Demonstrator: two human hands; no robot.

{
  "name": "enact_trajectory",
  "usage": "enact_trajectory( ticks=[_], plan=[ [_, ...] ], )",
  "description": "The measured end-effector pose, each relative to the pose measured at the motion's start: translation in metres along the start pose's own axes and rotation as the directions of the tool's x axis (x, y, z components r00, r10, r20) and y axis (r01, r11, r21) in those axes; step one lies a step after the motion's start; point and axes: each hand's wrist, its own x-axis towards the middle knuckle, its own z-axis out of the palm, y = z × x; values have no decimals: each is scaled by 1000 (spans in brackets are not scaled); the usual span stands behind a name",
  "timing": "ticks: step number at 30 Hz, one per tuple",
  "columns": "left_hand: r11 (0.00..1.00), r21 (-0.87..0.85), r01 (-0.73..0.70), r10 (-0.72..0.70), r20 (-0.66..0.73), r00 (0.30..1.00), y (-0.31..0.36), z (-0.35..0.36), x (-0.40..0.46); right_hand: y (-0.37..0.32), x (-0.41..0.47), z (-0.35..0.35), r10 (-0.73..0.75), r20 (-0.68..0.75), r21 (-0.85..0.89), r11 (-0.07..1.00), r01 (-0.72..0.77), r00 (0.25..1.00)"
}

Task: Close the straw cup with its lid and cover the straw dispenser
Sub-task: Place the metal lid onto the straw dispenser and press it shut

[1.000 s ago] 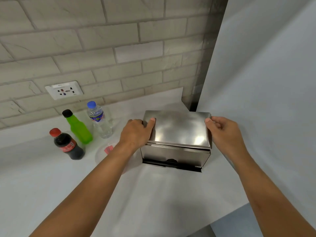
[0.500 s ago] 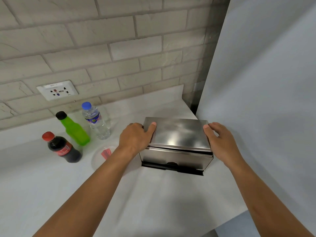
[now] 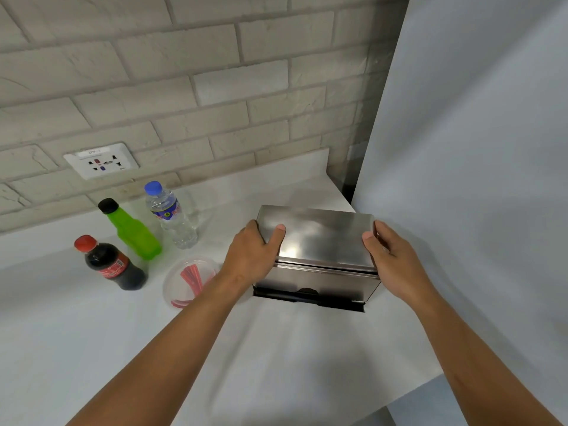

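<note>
— What are your hands doing right now?

— In the head view, my left hand is gripping the left end of the flat stainless-steel cover of the shiny rectangular metal straw dispenser, thumb lying on top, fingers wrapping round the side. My right hand is clasping the right end the same way, thumb tip pressing at the top edge.

— Is the cover sitting down on the box?

— It is lying flat across the top; a thin seam is showing along the front edge. The dispenser is standing on the white surface, near the grey panel on the right.

— And the cup?

— The clear round plastic straw cup, with red straws inside, is sitting on the surface just left of my left wrist. I cannot tell whether its lid is on.

— Anything else nearby?

— A dark cola bottle with a red cap, a green bottle with a black cap and a clear water bottle with a blue cap are standing further left, below a white wall socket.
</note>
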Motion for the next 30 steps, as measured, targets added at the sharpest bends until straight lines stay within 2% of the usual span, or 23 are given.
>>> enact_trajectory(
  ticks=[3,5,7,9,12,14,18,25,30],
  plan=[
    [994,39,-103,103,-5,995,-2,-2,-2,5,-1,-4,16,31,-74,997,-14,999],
    [941,104,-321,324,-11,946,-5,-4,-6,10,-6,-8,-58,66,-164,984,68,996],
    [785,280,-553,567,36,823,-8,-5,-9,17,-11,-12,-176,135,-266,941,207,975],
    [630,409,-660,678,125,724,-8,-2,-14,25,-15,-16,-270,221,-340,879,334,937],
    [490,439,-753,741,244,625,-4,8,-20,32,-17,-19,-343,301,-406,798,444,890],
    [452,443,-774,742,295,602,1,18,-23,36,-17,-20,-375,290,-418,778,469,880],
    [447,439,-779,742,304,597,10,29,-26,39,-16,-19,-396,265,-426,770,475,879],
    [477,400,-783,768,243,592,8,30,-30,43,-21,-13,-454,206,-437,750,497,867],
    [463,400,-791,802,190,566,3,34,-32,49,-25,-9,-491,164,-424,748,510,856]
  ],
)
